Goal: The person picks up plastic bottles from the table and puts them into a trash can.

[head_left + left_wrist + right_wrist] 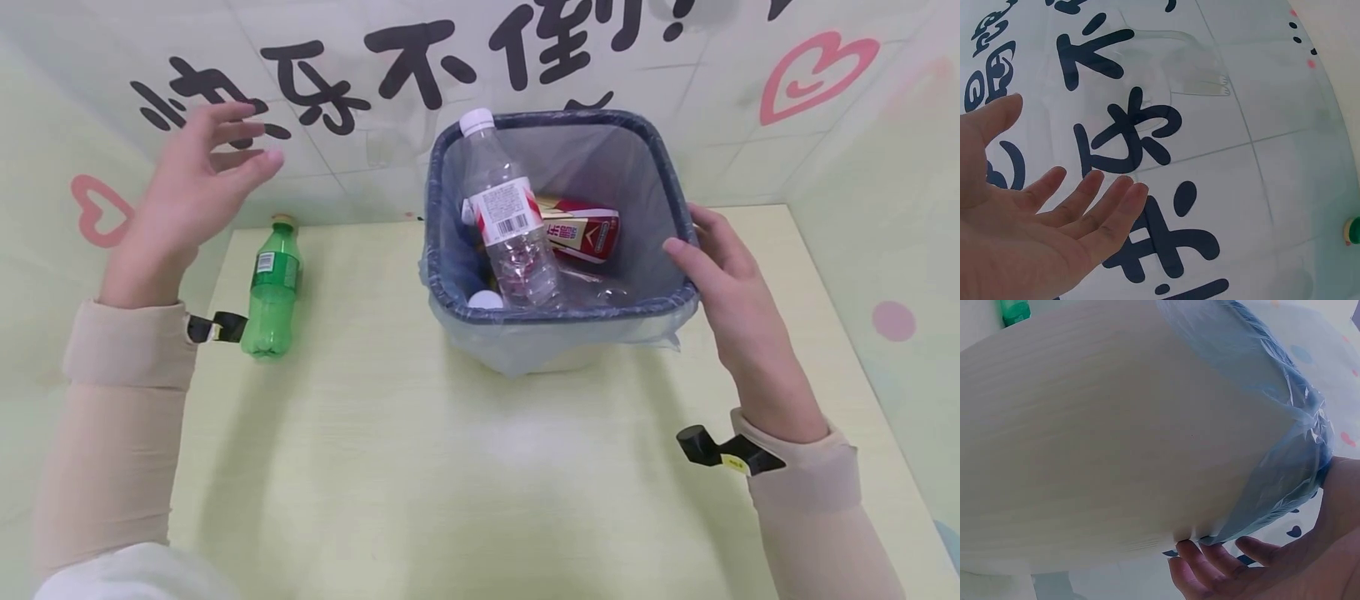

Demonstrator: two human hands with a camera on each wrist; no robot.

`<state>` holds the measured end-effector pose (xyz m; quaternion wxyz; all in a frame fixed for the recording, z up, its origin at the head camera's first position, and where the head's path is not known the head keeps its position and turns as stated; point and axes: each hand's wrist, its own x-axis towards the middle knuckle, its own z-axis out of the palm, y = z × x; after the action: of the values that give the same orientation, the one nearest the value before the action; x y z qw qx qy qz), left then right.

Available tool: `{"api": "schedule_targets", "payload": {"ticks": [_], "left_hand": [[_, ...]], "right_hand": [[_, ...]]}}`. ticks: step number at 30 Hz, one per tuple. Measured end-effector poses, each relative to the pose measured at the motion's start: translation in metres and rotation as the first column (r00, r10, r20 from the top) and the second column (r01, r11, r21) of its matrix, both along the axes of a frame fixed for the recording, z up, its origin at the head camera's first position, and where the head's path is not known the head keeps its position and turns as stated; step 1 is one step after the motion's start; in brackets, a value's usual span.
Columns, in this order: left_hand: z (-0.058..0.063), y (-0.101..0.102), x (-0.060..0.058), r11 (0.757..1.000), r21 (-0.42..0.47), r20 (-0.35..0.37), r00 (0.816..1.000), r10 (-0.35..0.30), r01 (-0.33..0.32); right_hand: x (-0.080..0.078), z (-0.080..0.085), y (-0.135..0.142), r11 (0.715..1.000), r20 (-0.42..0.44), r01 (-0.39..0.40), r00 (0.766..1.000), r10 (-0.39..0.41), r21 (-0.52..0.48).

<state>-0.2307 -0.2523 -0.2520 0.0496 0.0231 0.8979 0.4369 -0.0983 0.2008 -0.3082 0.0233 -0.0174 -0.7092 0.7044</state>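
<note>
A trash bin (555, 316) lined with a translucent bluish bag stands on the table. My right hand (742, 308) grips its right rim, thumb over the inner edge and fingers along the outer wall. In the right wrist view, fingertips (1188, 550) touch the bin's pale side. Inside the bin, a clear plastic bottle (510, 221) with a white cap leans against the back-left rim. Beside it lies a red and gold drink can (588, 232); other items are partly hidden beneath. My left hand (187, 187) hovers in the air with loosely spread fingers, holding nothing, near a green plastic bottle (274, 292).
The pale wooden table (420, 467) carries the bin and the green bottle. Behind it rises a wall (375, 158) with large black characters and pink hearts. Side walls flank the table at left and right.
</note>
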Motion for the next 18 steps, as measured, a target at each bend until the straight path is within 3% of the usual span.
{"api": "schedule_targets", "payload": {"ticks": [9,18], "left_hand": [[-0.023,-0.022,0.004,0.995,-0.095,0.092,0.996,-0.006,0.015],[-0.046,-0.042,0.007,0.99,-0.141,0.127,0.992,0.007,0.011]], "right_hand": [[-0.001,-0.001,0.0,1.0,-0.013,-0.004,1.0,0.004,-0.007],[-0.001,-0.001,0.0,0.999,-0.004,0.001,1.0,-0.001,-0.049]]}}
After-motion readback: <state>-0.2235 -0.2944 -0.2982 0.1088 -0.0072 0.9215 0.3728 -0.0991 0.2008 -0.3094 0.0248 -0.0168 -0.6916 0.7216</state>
